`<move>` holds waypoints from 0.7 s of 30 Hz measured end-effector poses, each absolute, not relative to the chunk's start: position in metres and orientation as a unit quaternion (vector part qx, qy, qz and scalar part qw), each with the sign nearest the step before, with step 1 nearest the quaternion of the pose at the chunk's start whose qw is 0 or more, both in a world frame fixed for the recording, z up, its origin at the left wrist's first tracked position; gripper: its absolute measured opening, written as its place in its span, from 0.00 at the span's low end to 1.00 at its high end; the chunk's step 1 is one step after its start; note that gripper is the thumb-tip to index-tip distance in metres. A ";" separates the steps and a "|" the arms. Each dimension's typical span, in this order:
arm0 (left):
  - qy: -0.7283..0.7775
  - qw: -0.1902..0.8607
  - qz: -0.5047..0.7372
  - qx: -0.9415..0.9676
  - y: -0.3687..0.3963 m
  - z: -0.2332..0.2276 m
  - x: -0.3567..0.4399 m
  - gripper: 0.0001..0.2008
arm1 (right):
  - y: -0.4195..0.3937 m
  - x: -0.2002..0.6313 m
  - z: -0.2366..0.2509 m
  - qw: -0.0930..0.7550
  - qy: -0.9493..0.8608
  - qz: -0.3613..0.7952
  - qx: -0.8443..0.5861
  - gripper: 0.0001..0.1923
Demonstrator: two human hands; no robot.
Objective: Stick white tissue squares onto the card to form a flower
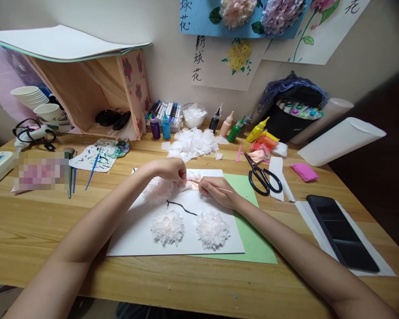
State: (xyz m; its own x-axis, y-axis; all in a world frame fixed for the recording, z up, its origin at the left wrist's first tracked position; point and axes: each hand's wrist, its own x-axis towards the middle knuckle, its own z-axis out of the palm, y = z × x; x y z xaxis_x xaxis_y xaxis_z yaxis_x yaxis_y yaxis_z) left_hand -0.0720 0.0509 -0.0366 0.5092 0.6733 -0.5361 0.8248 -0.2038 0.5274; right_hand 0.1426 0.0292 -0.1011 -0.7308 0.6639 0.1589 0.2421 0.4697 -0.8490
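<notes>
Wooden table (36, 221), near edge running along the bottom of the view. Near strip of tabletop bare on both sides of the forearms; most open room lies at near left.

White sheet (136, 235) lies at centre, overlapping a green sheet (256, 239) that sticks out on its right and near side. White sheet's near edge sits well back from the table's near edge.

Left hand (171, 172) is at the far part of the white sheet, fingers curled down and pinched on a white tissue flower (158, 190) lying there. Right hand (216, 191) is just to its right, closed around a thin wooden stick (216, 188) whose tip points left toward the left hand's fingers; a bit of pinkish tissue sits between the two hands.

Tissue flowers on the sheet: three. One under the left hand, two finished ones nearer — left (168, 227), right (212, 229) — apart from each other, a black drawn stem line (182, 207) between them and the hands.

Right of the sheets: one pair of black scissors (262, 178), close to the green sheet's far right corner. One dark phone (341, 232) on white paper at near right, close to the table's right edge.

Far side crowded: pile of cut white tissue squares (193, 144); paint bottles in a row — two on the left (160, 126), four on the right (236, 126). One blue brush (93, 170) at far left.
</notes>
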 end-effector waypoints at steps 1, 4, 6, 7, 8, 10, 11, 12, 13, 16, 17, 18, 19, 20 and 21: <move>0.483 0.403 -0.089 0.772 0.051 -0.038 -0.072 0.10 | 0.030 0.142 -0.101 0.242 -0.818 0.443 -0.276 0.19; 0.478 0.397 -0.071 0.780 0.052 -0.041 -0.071 0.11 | 0.030 0.141 -0.103 0.250 -0.801 0.468 -0.278 0.19; 0.481 0.382 -0.060 0.787 0.053 -0.043 -0.071 0.11 | 0.030 0.141 -0.104 0.255 -0.792 0.479 -0.280 0.19; 0.484 0.369 -0.056 0.791 0.053 -0.043 -0.070 0.11 | 0.030 0.142 -0.104 0.256 -0.789 0.483 -0.281 0.19; 0.487 0.354 -0.053 0.797 0.053 -0.044 -0.069 0.11 | 0.030 0.142 -0.105 0.257 -0.788 0.484 -0.281 0.19; 0.498 0.315 -0.048 0.806 0.052 -0.044 -0.068 0.11 | 0.029 0.142 -0.105 0.256 -0.790 0.480 -0.283 0.20; 0.504 0.298 -0.045 0.810 0.052 -0.044 -0.067 0.11 | 0.029 0.142 -0.104 0.256 -0.791 0.477 -0.284 0.20; 0.509 0.283 -0.042 0.812 0.052 -0.044 -0.066 0.11 | 0.029 0.142 -0.104 0.256 -0.793 0.473 -0.286 0.20; 0.512 0.271 -0.038 0.814 0.052 -0.044 -0.066 0.11 | 0.029 0.143 -0.104 0.255 -0.795 0.469 -0.287 0.20; 0.513 0.252 -0.027 0.820 0.051 -0.044 -0.065 0.10 | 0.028 0.143 -0.104 0.259 -0.800 0.461 -0.285 0.20; 0.514 0.249 -0.024 0.820 0.051 -0.044 -0.065 0.10 | 0.028 0.144 -0.104 0.264 -0.801 0.455 -0.284 0.20; 0.516 0.248 -0.022 0.820 0.051 -0.044 -0.066 0.10 | 0.027 0.144 -0.105 0.274 -0.802 0.448 -0.285 0.20; 0.517 0.248 -0.021 0.819 0.050 -0.045 -0.066 0.10 | 0.026 0.145 -0.106 0.290 -0.802 0.439 -0.285 0.20; 0.519 0.250 -0.020 0.817 0.051 -0.045 -0.066 0.10 | 0.026 0.146 -0.107 0.309 -0.801 0.428 -0.283 0.21; 0.520 0.252 -0.019 0.816 0.051 -0.045 -0.066 0.10 | 0.025 0.146 -0.108 0.329 -0.800 0.417 -0.278 0.22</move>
State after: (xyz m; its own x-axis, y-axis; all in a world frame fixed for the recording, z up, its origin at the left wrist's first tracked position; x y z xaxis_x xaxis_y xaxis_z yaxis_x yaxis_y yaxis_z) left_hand -0.0655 0.0506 -0.0450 0.4585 0.8392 -0.2926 0.8582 -0.3325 0.3911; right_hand 0.1464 0.0254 -0.1084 -0.6298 0.7189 0.2942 0.1702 0.4972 -0.8508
